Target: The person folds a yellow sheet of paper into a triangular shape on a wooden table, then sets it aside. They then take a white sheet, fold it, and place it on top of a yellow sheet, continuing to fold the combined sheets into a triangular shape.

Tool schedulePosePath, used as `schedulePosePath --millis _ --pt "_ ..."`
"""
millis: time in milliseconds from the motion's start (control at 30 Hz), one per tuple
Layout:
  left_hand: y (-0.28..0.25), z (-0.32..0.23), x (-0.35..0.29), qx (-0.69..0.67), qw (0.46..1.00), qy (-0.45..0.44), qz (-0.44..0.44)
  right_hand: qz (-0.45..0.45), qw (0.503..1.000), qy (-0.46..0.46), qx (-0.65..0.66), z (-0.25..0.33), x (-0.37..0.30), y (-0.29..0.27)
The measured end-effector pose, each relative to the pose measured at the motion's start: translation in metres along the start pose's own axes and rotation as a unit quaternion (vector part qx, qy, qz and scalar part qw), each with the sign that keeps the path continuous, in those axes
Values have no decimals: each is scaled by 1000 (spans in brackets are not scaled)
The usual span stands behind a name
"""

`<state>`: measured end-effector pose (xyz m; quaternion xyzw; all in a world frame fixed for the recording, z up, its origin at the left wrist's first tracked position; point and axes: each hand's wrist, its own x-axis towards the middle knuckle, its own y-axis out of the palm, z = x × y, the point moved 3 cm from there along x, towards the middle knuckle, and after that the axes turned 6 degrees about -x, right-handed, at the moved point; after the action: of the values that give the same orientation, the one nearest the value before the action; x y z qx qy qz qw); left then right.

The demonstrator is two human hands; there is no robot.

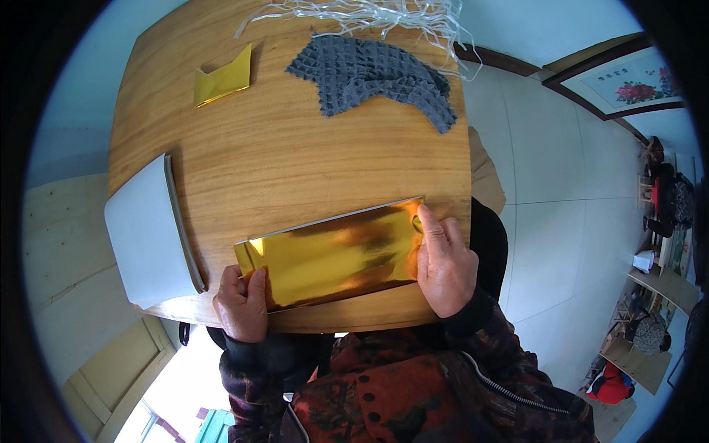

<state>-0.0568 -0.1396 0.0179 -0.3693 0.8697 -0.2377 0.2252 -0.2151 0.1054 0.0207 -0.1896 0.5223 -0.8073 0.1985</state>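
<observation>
Brown grained wood forms the table (295,166) under the grip, its near edge close to both wrists. Well to the left of the grip lies a flat, bluish-white stack, seemingly of paper (144,229); its near corner reaches the table's edge, so a stray elbow could nudge it off. Farther ahead sits a small folded piece of shiny gold paper (224,85), light enough that a draught might shift it.

The left hand (245,306) is closed on the left end of a long rectangular gold foil sheet (332,255), thumb on top. It stretches between the hands, so uneven pulling could skew it or crease it crookedly (shiny foil seldom forgives a stray fold).

Well ahead of the grip lie a dark grey, waffle-textured cloth (354,70) and tangled white strands (432,18), which could snag a careless sleeve.

The right hand (447,269) has its fingers on the sheet's right end; whether it pinches or merely presses, I cannot tell. Slack pressure there could let the corner spring up.
</observation>
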Motion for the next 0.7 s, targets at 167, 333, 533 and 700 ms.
schedulePosePath --millis 167,333,533,700 --pt "0 0 1 4 1000 3 1 -3 1000 -2 19 -1 -1 0" --pt "-1 -1 0 -4 1000 -10 9 -22 999 -32 -21 0 1 0" --pt "0 3 2 -1 1000 6 6 -21 999 -33 -27 0 1 1" --pt "0 3 2 -13 1000 -4 17 -18 999 -33 -36 0 0 2"
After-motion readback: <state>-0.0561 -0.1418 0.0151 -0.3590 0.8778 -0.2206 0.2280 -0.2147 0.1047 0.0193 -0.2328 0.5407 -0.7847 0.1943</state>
